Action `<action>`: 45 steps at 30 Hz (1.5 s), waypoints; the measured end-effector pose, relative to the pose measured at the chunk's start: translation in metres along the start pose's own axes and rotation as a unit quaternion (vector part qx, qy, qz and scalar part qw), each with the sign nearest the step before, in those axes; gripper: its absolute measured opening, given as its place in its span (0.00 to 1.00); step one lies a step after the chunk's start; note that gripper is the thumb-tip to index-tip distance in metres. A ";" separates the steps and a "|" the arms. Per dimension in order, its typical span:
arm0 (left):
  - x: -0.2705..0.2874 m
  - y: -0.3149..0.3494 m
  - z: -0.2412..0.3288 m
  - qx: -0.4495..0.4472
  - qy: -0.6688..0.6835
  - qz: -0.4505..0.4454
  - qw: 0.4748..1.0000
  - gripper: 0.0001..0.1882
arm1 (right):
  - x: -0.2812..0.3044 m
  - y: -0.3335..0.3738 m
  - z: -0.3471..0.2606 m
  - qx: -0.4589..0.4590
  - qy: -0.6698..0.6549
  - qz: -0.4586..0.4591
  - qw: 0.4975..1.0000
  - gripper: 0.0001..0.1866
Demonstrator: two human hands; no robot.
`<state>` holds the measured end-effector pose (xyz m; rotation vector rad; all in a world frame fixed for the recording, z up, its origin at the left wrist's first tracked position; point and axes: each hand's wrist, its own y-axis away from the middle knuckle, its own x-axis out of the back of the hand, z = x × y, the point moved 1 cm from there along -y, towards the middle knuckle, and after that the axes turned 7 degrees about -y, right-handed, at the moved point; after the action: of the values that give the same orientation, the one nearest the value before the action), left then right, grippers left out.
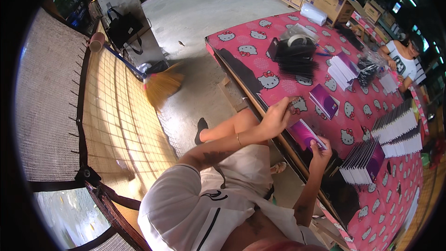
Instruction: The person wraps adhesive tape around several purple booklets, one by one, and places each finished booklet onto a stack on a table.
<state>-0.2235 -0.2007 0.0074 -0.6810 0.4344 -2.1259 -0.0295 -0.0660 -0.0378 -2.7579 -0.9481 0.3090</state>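
Observation:
A small purple spiral notebook (303, 132) lies at the near edge of the pink table. My right hand (319, 152) is closed on its right end, thumb on the cover by the coil. Over the table edge, just beyond the notebook's left end, my left hand (277, 117) is raised with its fingers bent together in a pinch. Whatever is between those fingertips is too small to make out. Farther back, a short pile of purple spiral notebooks (324, 101) rests on the tablecloth, apart from both hands.
Stacked notebooks (360, 163) stand to the right on the pink patterned tablecloth (260, 67). Black binding coils (295, 60) and a tape roll (297, 41) lie farther back. Another person (403, 62) sits at the far right. A broom (162, 86) leans at the left.

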 end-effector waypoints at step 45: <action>0.001 -0.018 0.019 -0.355 -0.355 -0.090 0.860 0.37 | -0.019 0.014 -0.027 0.010 0.016 0.015 1.000 0.13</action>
<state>-0.2233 -0.1926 0.0325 -1.9052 0.7531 -1.6593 -0.0290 -0.0920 -0.0127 -2.7515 -0.8925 0.2783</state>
